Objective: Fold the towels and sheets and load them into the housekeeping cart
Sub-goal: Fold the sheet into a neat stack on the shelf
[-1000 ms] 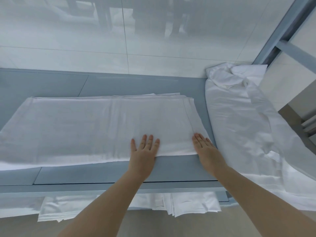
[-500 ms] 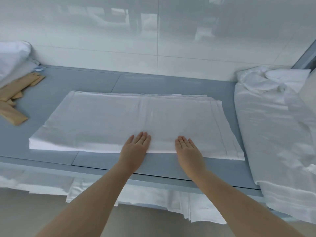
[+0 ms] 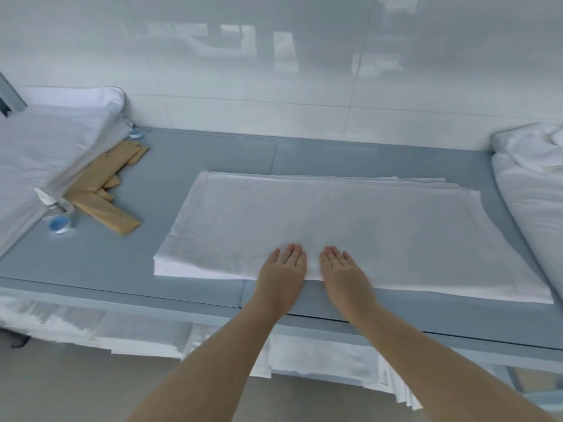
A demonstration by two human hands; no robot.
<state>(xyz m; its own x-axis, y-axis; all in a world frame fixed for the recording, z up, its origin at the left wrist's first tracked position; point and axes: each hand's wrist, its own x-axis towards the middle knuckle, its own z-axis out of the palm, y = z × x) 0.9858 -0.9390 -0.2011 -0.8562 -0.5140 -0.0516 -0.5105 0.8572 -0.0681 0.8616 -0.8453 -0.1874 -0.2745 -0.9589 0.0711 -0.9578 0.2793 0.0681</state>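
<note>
A white sheet, folded into a long flat rectangle of several layers, lies on the grey-blue table top. My left hand and my right hand rest side by side, palms down with straight fingers, on the sheet's near edge at its middle. Neither hand grips anything. A rumpled white sheet lies at the table's right end. Another white bundle sits at the left end.
Tan paper sleeves and small clear bottles with blue caps lie left of the folded sheet. More white linen hangs on a shelf under the table. A glossy white tiled wall backs the table.
My right hand has slid left along the sheet's near edge until it lies next to my left hand. The view has swung left, bringing the left bundle and paper sleeves into sight.
</note>
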